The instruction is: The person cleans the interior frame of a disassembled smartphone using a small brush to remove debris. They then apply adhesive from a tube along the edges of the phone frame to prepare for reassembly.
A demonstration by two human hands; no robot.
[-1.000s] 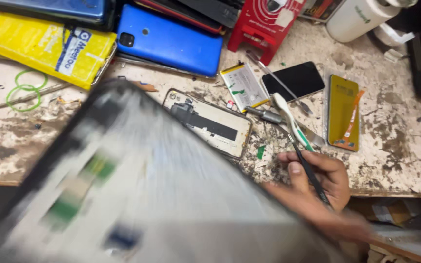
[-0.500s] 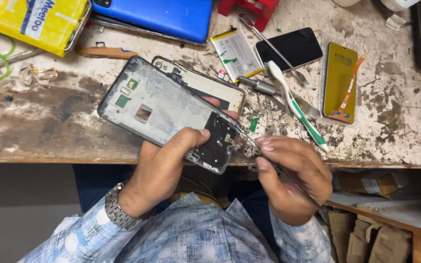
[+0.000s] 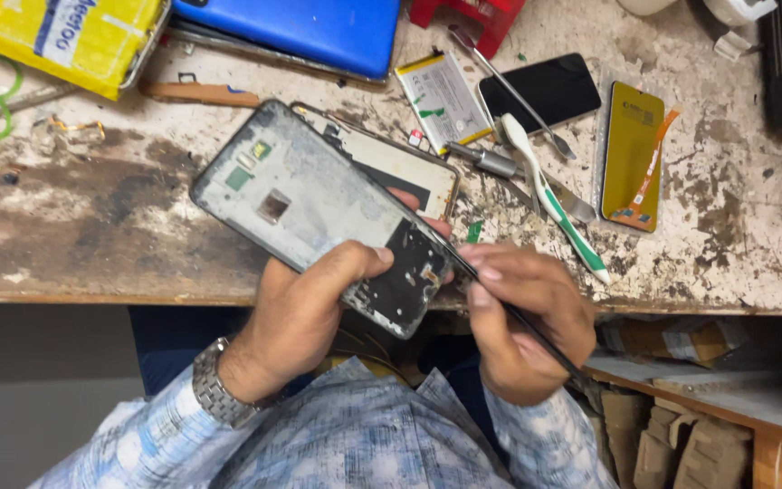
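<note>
Now: L hand [image 3: 305, 312] grips phone frame [image 3: 319, 213]; R hand [image 3: 522, 321] closed on thin tool [image 3: 536, 330], tip at near-right corner. Pry shallow, frame steady.

Left hand [image 3: 305, 308] gripping an opened phone frame [image 3: 319, 213], thumb lying across its dark lower end | right hand [image 3: 522, 317] pinching a thin black tool [image 3: 536, 335], tip touching the frame's edge | worn workbench [image 3: 92, 235] carrying a battery [image 3: 443, 98], green-white toothbrush [image 3: 554, 201], yellow screen panel [image 3: 631, 154], blue phone [image 3: 305, 32].
</note>
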